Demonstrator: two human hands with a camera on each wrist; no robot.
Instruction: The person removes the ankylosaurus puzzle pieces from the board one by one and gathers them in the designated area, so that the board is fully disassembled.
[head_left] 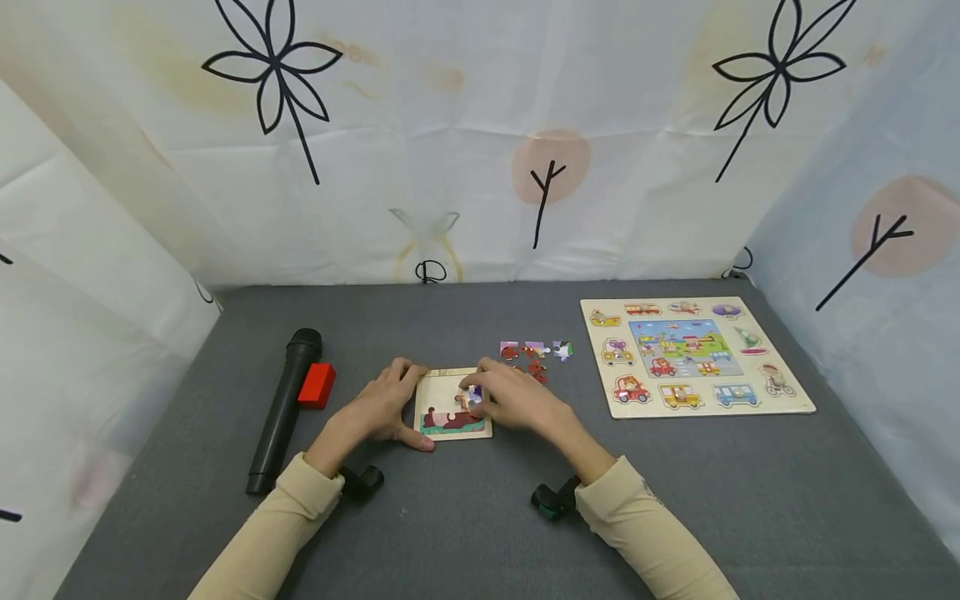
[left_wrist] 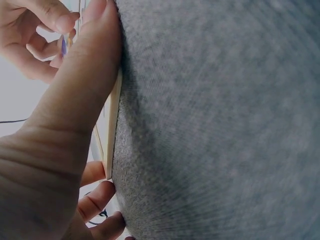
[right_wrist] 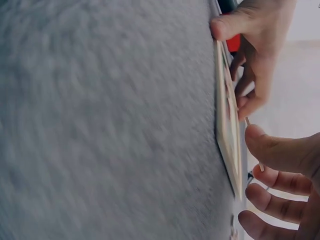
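A small wooden jigsaw tray (head_left: 437, 385) lies in front of me, its near part filled with a brown and green picture. My left hand (head_left: 387, 406) grips the tray's left side, thumb at the near corner and fingers at the far end. Over the tray's right part, my right hand (head_left: 519, 398) pinches a jigsaw piece (head_left: 474, 395) with purple on it. Only the piece's thin edge (right_wrist: 261, 167) shows in the right wrist view, between thumb and forefinger, tilted up from the tray. The other right fingers are spread, holding nothing.
Several loose jigsaw pieces (head_left: 536, 349) lie beyond my right hand. A larger wooden vehicle puzzle board (head_left: 607, 321) is at the right. To the left, a black microphone (head_left: 283, 417) lies beside a red block (head_left: 317, 386). White patterned cloth (head_left: 450, 108) hangs behind the grey table (head_left: 465, 533).
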